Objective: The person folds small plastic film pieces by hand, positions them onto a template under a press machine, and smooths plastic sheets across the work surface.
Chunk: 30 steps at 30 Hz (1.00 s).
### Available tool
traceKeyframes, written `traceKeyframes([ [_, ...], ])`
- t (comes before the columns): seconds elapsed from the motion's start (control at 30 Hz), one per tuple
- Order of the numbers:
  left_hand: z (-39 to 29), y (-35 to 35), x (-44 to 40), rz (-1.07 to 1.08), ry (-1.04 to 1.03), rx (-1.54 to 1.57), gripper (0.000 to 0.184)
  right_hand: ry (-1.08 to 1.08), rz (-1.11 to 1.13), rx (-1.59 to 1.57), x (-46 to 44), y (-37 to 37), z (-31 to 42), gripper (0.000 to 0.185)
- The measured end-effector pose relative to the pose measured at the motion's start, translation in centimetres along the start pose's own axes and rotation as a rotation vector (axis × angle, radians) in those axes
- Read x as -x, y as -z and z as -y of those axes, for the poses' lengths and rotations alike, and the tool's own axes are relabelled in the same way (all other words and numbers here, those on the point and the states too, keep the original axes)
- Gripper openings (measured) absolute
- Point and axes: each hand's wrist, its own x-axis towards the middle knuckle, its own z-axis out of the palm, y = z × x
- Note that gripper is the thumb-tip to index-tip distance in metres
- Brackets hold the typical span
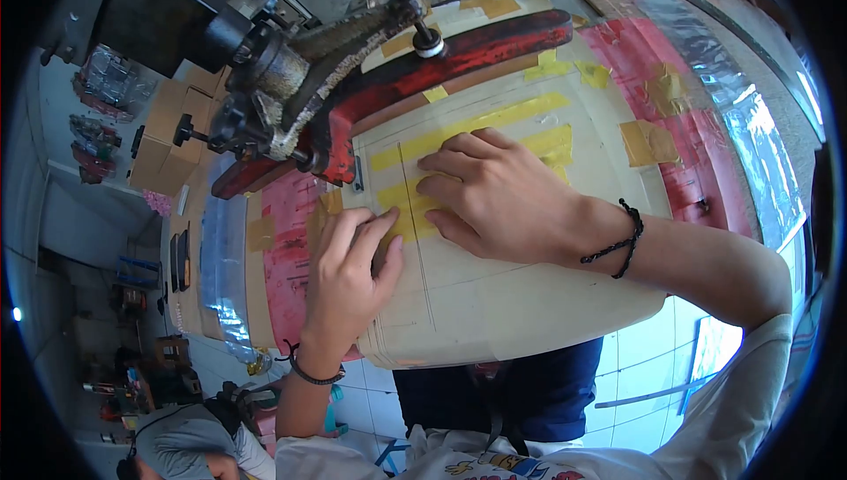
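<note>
My right hand (pixel 494 198) lies over a cream sheet (pixel 503 303), its bent fingers apart and the tips resting on yellow tape strips (pixel 481 118). My left hand (pixel 347 270) is at the sheet's left edge, fingers bent and thumb apart, with fingertips touching the yellow tape. Nothing shows in either hand; the space under the left palm is shaded. Thin dark lines are drawn on the sheet between the hands. Just beyond them a red metal bar (pixel 450 61) lies across the far part of the sheet.
A machine head with black knobs (pixel 282 83) stands over the far left. Pink-red sheeting (pixel 635 65) with brown tape (pixel 648 143) and clear plastic (pixel 750 118) cover the table. Cardboard boxes (pixel 172 131) stand left. Another person (pixel 190 445) is bent over at lower left.
</note>
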Motion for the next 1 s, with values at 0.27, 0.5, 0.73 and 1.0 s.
traceKeyframes([
  [0.27,0.0,-0.2,0.2,-0.003,0.003,0.024,0.030,0.017,-0.049,0.020,0.0,-0.2,0.0,0.024],
  [0.5,-1.2,1.4,1.6,0.162,0.076,-0.001,0.047,0.035,-0.073,0.029,0.0,-0.2,0.0,0.021],
  [0.73,-4.7,3.3,7.6,0.199,0.162,-0.060,0.068,-0.027,-0.015,-0.096,-0.4,0.8,-0.5,0.016],
  [1.0,-4.4,0.5,12.5,-0.193,0.310,0.141,0.048,-0.034,-0.035,-0.106,-0.7,0.7,-0.3,0.007],
])
